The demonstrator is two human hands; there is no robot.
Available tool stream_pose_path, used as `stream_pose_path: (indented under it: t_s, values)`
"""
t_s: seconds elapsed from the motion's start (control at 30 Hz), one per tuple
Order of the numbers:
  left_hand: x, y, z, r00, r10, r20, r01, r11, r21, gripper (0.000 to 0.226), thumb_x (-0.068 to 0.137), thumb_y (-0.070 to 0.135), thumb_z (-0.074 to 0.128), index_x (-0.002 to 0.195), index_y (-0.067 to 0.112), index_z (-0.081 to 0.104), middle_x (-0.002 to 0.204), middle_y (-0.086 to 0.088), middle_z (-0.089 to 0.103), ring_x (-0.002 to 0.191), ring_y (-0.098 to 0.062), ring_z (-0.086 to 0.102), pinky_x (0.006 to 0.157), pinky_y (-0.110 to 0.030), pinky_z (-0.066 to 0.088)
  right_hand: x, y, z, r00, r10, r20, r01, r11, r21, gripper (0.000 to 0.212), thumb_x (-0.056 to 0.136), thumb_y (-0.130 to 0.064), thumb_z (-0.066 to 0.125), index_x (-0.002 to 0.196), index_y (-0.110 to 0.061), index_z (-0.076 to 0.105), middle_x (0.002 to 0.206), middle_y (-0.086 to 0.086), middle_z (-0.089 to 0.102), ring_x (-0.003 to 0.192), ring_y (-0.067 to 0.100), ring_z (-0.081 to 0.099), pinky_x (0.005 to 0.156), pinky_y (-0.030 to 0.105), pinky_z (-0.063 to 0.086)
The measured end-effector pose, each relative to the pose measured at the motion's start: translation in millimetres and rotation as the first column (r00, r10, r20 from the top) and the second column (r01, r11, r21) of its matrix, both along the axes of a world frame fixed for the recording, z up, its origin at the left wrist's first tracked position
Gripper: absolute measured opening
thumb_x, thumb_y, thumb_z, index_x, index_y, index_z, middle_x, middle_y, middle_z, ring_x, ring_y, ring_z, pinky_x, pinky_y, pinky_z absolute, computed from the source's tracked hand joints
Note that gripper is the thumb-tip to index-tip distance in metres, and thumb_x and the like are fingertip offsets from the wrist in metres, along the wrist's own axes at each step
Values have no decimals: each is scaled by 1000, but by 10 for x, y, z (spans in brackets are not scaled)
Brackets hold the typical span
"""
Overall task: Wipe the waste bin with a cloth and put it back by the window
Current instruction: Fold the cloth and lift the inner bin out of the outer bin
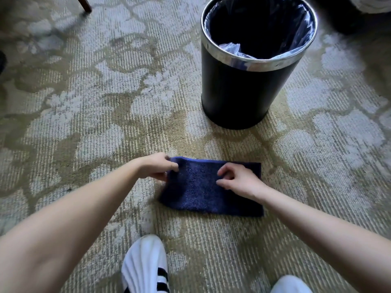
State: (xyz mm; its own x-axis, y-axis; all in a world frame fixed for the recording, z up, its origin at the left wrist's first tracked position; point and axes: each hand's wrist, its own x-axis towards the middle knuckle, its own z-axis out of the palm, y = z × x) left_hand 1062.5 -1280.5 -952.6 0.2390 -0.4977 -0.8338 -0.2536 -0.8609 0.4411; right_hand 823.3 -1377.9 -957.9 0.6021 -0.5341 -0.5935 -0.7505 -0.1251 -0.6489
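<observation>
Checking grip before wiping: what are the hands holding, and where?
Left hand pinches the cloth by its top left corner; right hand touches it, grip unclear.

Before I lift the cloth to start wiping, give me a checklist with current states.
1. The cloth lies flat on the carpet: ok.
2. The left hand pinches its left edge: ok.
3. The right hand grips it: cannot tell; curled fingers sit on top.
4. The waste bin stands upright: ok.
5. Cloth touching bin: not ok, they sit apart.
6. The liner is inside the bin: ok.
</observation>
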Motion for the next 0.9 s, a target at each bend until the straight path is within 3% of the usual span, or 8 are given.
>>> stream_pose_path:
  t_s: [0.1,0.17,0.33,0.47,0.57,0.73,0.83,0.9]
  values:
    - [-241,-158,225,949,105,-297,-125,991,-49,8,95,11,54,100,7,58,72,-4,55,47,-5,51,50,-15,50,137,173,223,967,-231,108,148,853,500,41,84,-40,69,119,-23,54,105,4,71,91,18,71,77,33,56]
    - [-445,-280,361,897,102,-431,-150,986,-78,22,96,17,56,109,-1,60,77,-9,61,56,-9,57,59,-17,55,202,235,330,938,-314,144,185,808,559,50,82,-46,69,125,-27,50,111,0,68,95,18,70,75,34,58]
    - [-648,-395,408,876,-1,-483,-113,972,-208,35,99,38,50,115,10,62,105,-11,71,94,-20,68,96,-34,52,47,189,168,896,-388,218,359,920,158,43,78,-23,72,119,-24,60,110,-5,70,105,13,64,95,35,51]
    - [-568,-290,310,955,-270,-123,223,926,-304,33,98,36,54,125,19,59,121,0,65,108,-12,63,93,-27,48,-344,72,-37,888,-451,93,451,892,24,37,81,-5,63,116,-17,59,103,2,68,101,23,63,84,30,46]
    - [-557,-237,261,941,-335,-40,314,912,-266,39,98,36,52,133,19,52,125,6,59,108,-6,57,87,-19,42,-568,35,-209,881,-473,-4,473,880,-40,42,78,-2,67,117,-10,55,107,8,67,102,26,63,82,31,47]
    - [-198,-690,545,998,60,30,-38,870,-491,45,101,37,45,140,14,43,138,-5,53,114,-17,59,96,-30,47,-574,-643,85,789,-602,125,611,790,-54,38,88,-19,65,123,-10,56,117,13,65,103,26,61,94,39,49]
    - [76,-1269,1148,911,342,-229,-409,684,-604,53,102,43,36,146,12,34,151,-8,39,130,-23,48,109,-36,36,-352,-1393,754,654,-659,371,711,703,-5,32,85,-49,57,103,-23,64,109,0,65,107,20,58,101,41,44]
    - [154,-1566,1531,874,362,-325,-486,622,-614,66,100,55,31,154,17,21,160,-3,24,144,-22,31,117,-42,22,-146,-1722,1201,548,-691,471,718,678,158,36,90,-54,49,109,-26,61,120,-1,59,114,15,52,106,39,36]
